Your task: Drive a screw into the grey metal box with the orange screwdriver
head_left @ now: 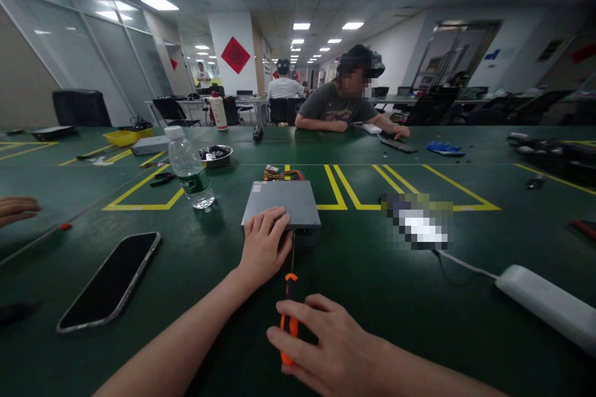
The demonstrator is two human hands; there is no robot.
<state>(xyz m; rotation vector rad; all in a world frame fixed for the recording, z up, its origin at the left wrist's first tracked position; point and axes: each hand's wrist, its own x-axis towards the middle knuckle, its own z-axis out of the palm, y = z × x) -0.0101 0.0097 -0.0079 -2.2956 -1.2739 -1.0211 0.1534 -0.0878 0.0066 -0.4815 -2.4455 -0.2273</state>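
A grey metal computer power supply unit (270,195) lies on the green table in front of me, its bundle of coloured cables (285,175) behind it. My left hand (264,245) steadies it, fingers over the top and thumb down by the near face. An orange-and-black screwdriver (289,285) points away from me, its thin shaft reaching the near face beside my left thumb. The fingers of my right hand (321,335) close around its handle. Exactly where the tip sits is too small to tell.
Left of the unit stand a water bottle (190,177) and a metal bowl (216,155) of small parts. A phone (112,279) lies nearer. A white power strip (547,301) lies right. Across the table sits a person (335,102); another person's hand (17,208) shows at left.
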